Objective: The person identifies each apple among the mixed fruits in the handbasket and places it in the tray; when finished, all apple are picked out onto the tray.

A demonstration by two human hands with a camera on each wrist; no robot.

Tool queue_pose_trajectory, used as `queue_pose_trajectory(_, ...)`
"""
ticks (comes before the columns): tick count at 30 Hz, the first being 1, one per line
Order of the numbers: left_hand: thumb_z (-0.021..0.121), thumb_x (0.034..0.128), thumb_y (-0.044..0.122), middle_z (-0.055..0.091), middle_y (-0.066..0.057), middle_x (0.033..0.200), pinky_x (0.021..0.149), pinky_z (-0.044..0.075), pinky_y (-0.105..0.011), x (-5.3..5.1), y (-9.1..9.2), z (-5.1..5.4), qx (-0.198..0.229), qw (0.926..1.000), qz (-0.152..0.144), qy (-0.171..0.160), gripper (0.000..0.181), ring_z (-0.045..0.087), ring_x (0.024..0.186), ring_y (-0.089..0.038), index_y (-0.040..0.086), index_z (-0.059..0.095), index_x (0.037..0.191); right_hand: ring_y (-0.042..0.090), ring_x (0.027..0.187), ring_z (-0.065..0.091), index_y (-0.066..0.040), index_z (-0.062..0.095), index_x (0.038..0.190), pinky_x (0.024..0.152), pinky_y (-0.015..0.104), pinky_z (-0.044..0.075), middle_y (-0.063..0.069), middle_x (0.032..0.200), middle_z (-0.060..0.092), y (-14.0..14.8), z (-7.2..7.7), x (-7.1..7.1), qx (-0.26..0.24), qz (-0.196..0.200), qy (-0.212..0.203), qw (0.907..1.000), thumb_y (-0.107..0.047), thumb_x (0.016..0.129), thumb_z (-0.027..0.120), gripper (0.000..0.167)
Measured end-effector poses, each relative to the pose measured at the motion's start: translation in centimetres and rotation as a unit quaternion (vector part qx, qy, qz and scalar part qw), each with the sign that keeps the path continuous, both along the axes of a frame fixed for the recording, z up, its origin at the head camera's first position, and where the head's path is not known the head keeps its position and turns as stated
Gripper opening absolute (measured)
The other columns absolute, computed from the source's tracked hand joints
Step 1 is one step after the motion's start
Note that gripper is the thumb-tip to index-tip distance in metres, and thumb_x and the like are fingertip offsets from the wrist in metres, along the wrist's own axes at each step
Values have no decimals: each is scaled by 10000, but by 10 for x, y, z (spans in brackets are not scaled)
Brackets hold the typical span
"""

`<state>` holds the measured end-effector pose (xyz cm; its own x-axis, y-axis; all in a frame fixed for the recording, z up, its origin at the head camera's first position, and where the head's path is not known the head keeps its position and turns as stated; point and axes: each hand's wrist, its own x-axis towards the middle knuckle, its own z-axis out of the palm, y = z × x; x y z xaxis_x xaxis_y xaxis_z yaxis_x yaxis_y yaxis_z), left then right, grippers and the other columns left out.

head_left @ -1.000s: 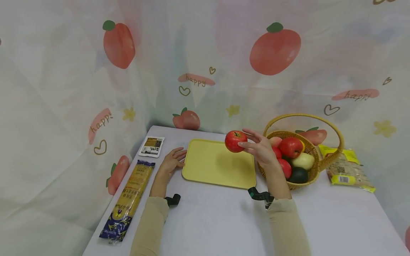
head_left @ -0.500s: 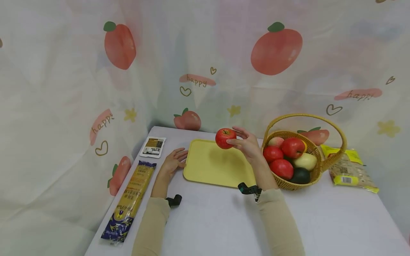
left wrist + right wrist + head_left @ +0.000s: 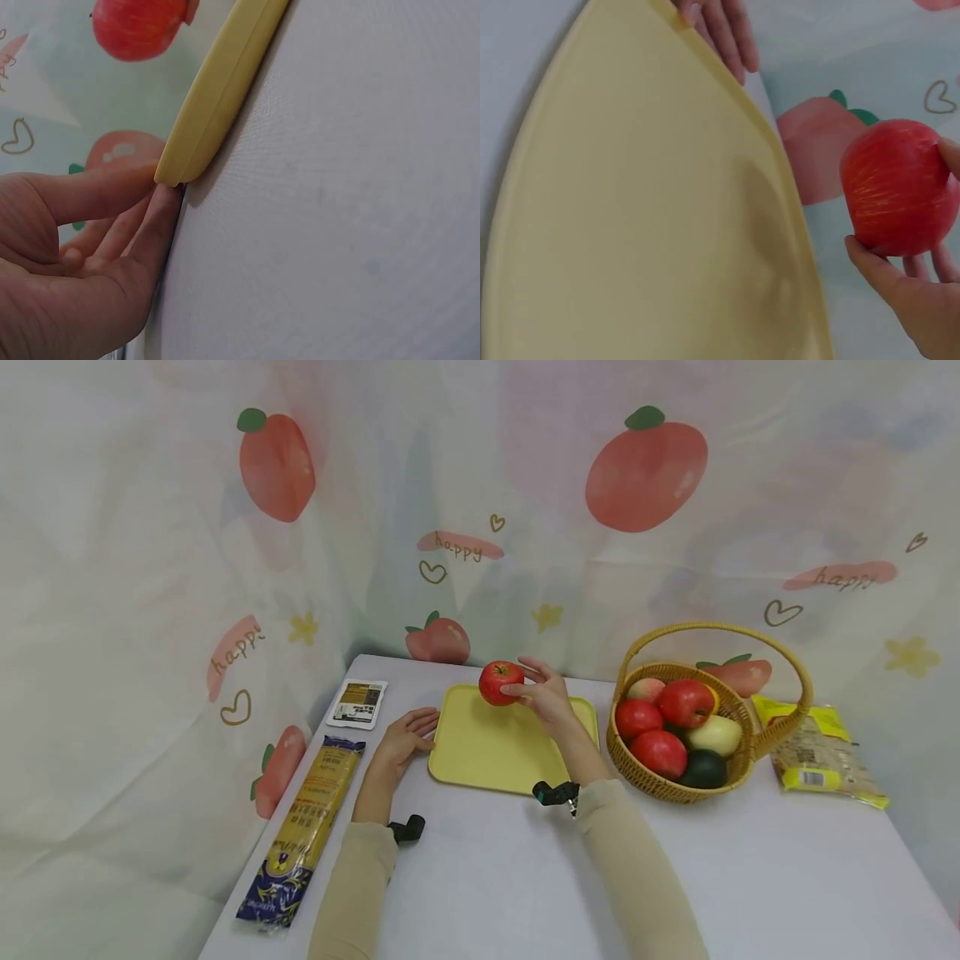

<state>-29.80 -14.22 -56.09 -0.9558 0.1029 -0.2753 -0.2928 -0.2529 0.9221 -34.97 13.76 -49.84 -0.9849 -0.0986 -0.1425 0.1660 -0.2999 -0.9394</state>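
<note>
In the head view a red apple (image 3: 498, 685) is held by my right hand (image 3: 550, 700) above the far part of a yellow tray (image 3: 487, 760). The right wrist view shows the fingers round the apple (image 3: 896, 187), which is apart from the tray and casts a shadow on it. At the tray's left edge is my left hand (image 3: 403, 745). Its thumb touches the rim of the tray (image 3: 225, 90) in the left wrist view, and the other fingers lie fairly straight beside the edge.
Right of the tray stands a wicker basket (image 3: 637, 770) with an arched handle and several fruits. A yellow-and-clear bag (image 3: 821, 764) lies beyond it. At left lie a long spaghetti packet (image 3: 303, 831) and a small white pouch (image 3: 357, 703). Printed cloth walls (image 3: 525, 452) border the table.
My right hand has carried the apple leftward from near the basket over the tray. The basket is less covered by the arm now. The left hand has stayed at the tray's edge.
</note>
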Motion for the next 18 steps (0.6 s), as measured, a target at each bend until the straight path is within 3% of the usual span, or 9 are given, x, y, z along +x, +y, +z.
queue_pose_trajectory(7,536,802,-328,517,-208,1535,1157,455,-412,-1,1,-1,-30,10000,-11,23,768,485,1443,-319,-14,493,1501,305,1286,571,-44,516,1496,983,385,590,176,1527,513,-11,-15,-9,-62,-12,-82,9999,153,842,742,719)
queue_pose_trajectory(18,518,794,-332,508,-221,1541,1153,456,-413,-3,0,-4,-27,10000,-23,43,777,479,1448,-326,-25,478,1507,322,1268,585,-10,488,1508,787,253,616,204,1519,523,-33,-31,-20,39,117,-260,9996,162,832,737,741)
